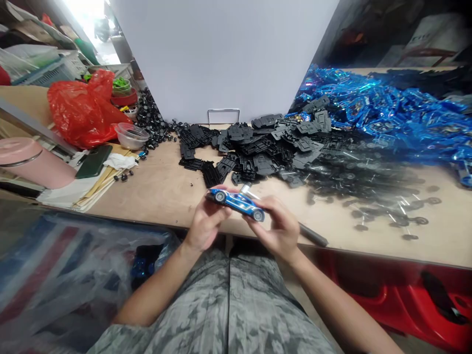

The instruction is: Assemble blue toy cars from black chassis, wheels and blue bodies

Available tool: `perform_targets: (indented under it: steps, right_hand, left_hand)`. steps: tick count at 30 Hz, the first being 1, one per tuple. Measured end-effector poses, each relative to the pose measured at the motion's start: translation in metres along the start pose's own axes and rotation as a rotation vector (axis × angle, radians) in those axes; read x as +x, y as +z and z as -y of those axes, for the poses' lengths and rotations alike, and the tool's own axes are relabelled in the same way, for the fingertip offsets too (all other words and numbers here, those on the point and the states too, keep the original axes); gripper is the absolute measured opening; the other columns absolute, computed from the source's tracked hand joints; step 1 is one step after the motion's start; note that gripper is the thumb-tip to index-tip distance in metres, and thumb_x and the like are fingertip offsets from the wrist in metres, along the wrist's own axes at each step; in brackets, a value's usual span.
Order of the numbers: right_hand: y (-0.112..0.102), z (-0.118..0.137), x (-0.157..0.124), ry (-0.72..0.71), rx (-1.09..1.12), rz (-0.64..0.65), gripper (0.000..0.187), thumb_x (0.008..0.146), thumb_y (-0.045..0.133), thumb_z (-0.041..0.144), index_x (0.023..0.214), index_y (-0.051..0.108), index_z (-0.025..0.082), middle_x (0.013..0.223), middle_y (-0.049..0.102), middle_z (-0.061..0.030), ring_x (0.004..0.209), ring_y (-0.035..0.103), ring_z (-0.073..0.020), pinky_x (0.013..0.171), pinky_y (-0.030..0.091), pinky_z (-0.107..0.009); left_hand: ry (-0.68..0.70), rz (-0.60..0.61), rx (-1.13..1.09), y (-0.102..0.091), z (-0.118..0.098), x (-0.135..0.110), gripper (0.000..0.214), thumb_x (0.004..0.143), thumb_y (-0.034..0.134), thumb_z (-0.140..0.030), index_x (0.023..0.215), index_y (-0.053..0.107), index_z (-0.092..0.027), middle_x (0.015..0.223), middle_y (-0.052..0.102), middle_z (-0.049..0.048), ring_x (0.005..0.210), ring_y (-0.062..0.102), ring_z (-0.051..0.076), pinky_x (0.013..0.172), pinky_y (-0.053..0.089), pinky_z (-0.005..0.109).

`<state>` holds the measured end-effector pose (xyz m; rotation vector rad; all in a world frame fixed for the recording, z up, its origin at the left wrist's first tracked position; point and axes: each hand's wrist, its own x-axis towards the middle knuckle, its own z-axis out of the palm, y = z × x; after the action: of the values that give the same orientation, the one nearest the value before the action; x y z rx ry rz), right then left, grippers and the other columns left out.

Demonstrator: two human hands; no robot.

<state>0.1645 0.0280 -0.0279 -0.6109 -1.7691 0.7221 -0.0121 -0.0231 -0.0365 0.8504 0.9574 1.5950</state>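
- We see both hands held together over the near edge of the table (pixel 165 189), just above the lap, with a blue toy car (pixel 238 202) between them.
- The left hand (pixel 204 223) closes its fingers around the car's front end, with the thumb on the near side.
- The right hand (pixel 278 228) pinches the car's rear end between fingers and thumb, so both hands grip the same car.
- The car lies roughly level, side on to us, with its nose to the left and two grey wheels showing. It is held clear of the table.
- A small silvery piece (pixel 246 189) shows just behind the car; we cannot tell what it is.
- A dark rod (pixel 313 235) lies on the table edge just right of the right hand.
- Beyond the hands, a heap of black chassis plates (pixel 254 150) spreads across the middle of the table.
- To the right of it lies a heap of axles with wheels (pixel 368 182), and behind that a large pile of shiny blue car bodies (pixel 376 110).
- At the far left we see loose black wheels (pixel 151 120), a clear bowl (pixel 131 135), a red plastic bag (pixel 83 110), a dark phone (pixel 94 161) and a pink container (pixel 33 162).
- A white board (pixel 221 54) stands upright at the back of the table.
- A clear plastic bag (pixel 73 265) sits low on the left, and a red crate (pixel 405 300) sits under the table on the right.
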Motion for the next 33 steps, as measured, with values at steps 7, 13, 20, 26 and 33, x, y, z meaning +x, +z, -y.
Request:
perform_targets:
  steps: [7,13,20,26,33]
  right_hand:
    - [-0.009,-0.016,0.002,0.063,-0.094,0.276,0.019,0.088,0.073,0.023,0.106,0.067,0.02,0.094,0.075,-0.0074,0.086,0.071,-0.0216,0.078,0.059,-0.036]
    - [-0.004,-0.043,-0.011,0.05,-0.118,0.372,0.035,0.092,0.07,0.027,0.126,0.067,0.021,0.121,0.071,-0.0138,0.11,0.071,-0.0252,0.097,0.06,-0.044]
    - [0.001,-0.044,-0.009,-0.034,-0.007,0.418,0.027,0.096,0.066,0.02,0.123,0.072,0.02,0.118,0.072,-0.014,0.107,0.072,-0.0224,0.091,0.062,-0.038]
    - [0.007,-0.041,-0.01,-0.017,-0.001,0.365,0.021,0.094,0.068,0.016,0.113,0.074,0.017,0.109,0.076,-0.0142,0.101,0.075,-0.022,0.089,0.062,-0.037]
    - [0.011,-0.04,-0.013,-0.035,-0.024,0.314,0.019,0.092,0.068,0.012,0.109,0.074,0.017,0.107,0.075,-0.0137,0.097,0.075,-0.0227,0.084,0.063,-0.036]
  left_hand:
    - [0.31,0.216,0.658,-0.04,-0.028,0.01,0.033,0.081,0.085,-0.025,0.111,0.074,-0.019,0.108,0.074,0.0098,0.103,0.07,0.02,0.095,0.056,0.033]
    - [0.419,0.27,0.876,-0.049,-0.005,0.004,0.015,0.089,0.075,-0.022,0.103,0.077,-0.017,0.103,0.075,0.0112,0.1,0.071,0.019,0.091,0.058,0.033]
    - [0.431,0.275,0.807,-0.045,0.007,0.004,0.014,0.087,0.077,-0.021,0.1,0.075,-0.017,0.11,0.076,0.0126,0.103,0.073,0.021,0.092,0.058,0.034]
    - [0.471,0.239,0.742,-0.045,0.016,0.005,0.01,0.084,0.08,-0.016,0.092,0.074,-0.017,0.099,0.075,0.009,0.09,0.073,0.017,0.081,0.059,0.028]
    - [0.521,0.236,0.741,-0.042,0.018,0.006,0.015,0.082,0.08,-0.01,0.09,0.071,-0.017,0.1,0.074,0.009,0.09,0.073,0.017,0.081,0.059,0.028]
